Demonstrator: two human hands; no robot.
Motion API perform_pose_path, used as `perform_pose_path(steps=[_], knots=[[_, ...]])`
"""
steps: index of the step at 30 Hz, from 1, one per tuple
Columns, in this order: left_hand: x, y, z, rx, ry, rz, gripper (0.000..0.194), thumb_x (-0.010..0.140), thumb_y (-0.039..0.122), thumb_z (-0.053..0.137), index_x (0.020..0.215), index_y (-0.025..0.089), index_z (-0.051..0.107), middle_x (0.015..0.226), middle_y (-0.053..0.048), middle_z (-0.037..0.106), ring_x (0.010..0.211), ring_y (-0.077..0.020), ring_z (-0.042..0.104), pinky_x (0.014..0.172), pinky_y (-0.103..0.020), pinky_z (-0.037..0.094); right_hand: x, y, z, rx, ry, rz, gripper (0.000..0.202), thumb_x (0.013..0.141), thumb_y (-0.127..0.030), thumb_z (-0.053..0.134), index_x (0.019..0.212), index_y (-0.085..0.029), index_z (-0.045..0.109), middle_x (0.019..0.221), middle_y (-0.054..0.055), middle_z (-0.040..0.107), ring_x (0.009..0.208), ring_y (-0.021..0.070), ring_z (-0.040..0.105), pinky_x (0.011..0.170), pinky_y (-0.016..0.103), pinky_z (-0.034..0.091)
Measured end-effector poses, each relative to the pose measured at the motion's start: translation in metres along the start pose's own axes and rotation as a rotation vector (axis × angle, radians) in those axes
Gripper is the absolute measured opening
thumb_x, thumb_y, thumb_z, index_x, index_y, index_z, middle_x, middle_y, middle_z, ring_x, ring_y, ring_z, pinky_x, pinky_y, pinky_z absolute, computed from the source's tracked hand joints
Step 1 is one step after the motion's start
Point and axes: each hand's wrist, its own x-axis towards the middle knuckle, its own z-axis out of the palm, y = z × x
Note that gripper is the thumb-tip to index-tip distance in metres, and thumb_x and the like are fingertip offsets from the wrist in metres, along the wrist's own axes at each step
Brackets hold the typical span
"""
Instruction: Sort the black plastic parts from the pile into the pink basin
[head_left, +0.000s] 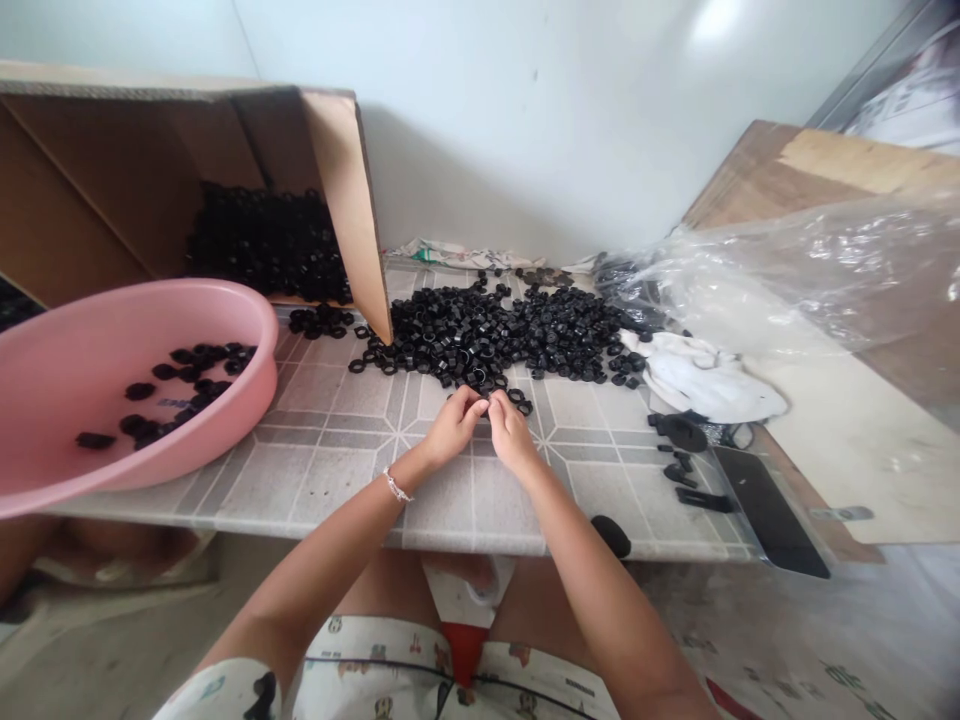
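My left hand (pixel 451 426) and my right hand (pixel 511 432) meet at the near edge of a pile of black plastic rings (pixel 495 335). Both are closed, thumbs and fingertips pinched together on a small black ring that the fingers mostly cover. A few loose rings (pixel 517 400) lie just beyond and beside my right fingertips. Each wrist stays above the tiled-pattern tabletop (pixel 465 490).
A pink basin (pixel 255 400) with several black pieces stands at the left. Behind it, a cardboard box (pixel 337 150) on its side holds more rings. To the right are a white cloth (pixel 709 380), a phone (pixel 772 510), black parts (pixel 682 435) and plastic film (pixel 810 260).
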Motion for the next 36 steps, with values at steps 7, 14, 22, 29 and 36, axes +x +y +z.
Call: perform_pose_path(steps=[7,14,22,29,36], knots=[[-0.002,0.004,0.005,-0.011,0.059,0.02,0.025,0.09,0.042,0.044,0.085,0.018,0.047,0.08,-0.002,0.054,0.077,-0.0153,0.052,0.074,-0.03,0.043,0.002,-0.002,-0.003,0.221,-0.065,0.047,0.031,0.093,-0.047,0.029,0.077,-0.024,0.042,0.07,-0.001,0.049,0.068,0.0155,0.048,0.066,0.028,0.038],[0.001,0.012,0.0,-0.368,-0.018,-0.238,0.032,0.087,0.049,0.05,0.082,0.018,0.046,0.069,0.002,0.052,0.065,-0.0116,0.053,0.065,-0.027,0.044,0.002,-0.002,-0.004,0.247,-0.096,0.075,0.027,0.091,-0.047,0.037,0.08,-0.024,0.045,0.071,-0.001,0.053,0.069,0.017,0.051,0.067,0.029,0.04],[0.0,0.006,-0.002,-0.551,-0.098,-0.237,0.04,0.08,0.055,0.058,0.085,0.017,0.046,0.076,0.002,0.051,0.072,-0.011,0.052,0.072,-0.027,0.044,0.003,-0.004,-0.002,0.406,-0.101,0.075,0.031,0.089,-0.053,0.041,0.08,-0.023,0.045,0.071,-0.002,0.046,0.068,0.0153,0.047,0.066,0.028,0.041],[-0.001,0.002,0.001,-0.288,-0.03,-0.069,0.038,0.085,0.055,0.05,0.087,0.018,0.043,0.079,0.0,0.049,0.075,-0.0142,0.049,0.072,-0.03,0.044,0.001,-0.01,0.0,0.417,-0.061,0.071,0.033,0.09,-0.053,0.038,0.079,-0.023,0.046,0.074,0.0,0.05,0.072,0.0157,0.049,0.068,0.029,0.043],[0.002,0.0,-0.002,-0.142,-0.025,0.038,0.038,0.085,0.056,0.052,0.09,0.019,0.044,0.085,-0.004,0.056,0.08,-0.0172,0.053,0.076,-0.033,0.045,0.005,-0.006,0.003,0.324,-0.043,0.062,0.045,0.087,-0.065,0.031,0.076,-0.024,0.046,0.073,0.002,0.052,0.072,0.0183,0.051,0.067,0.032,0.046]])
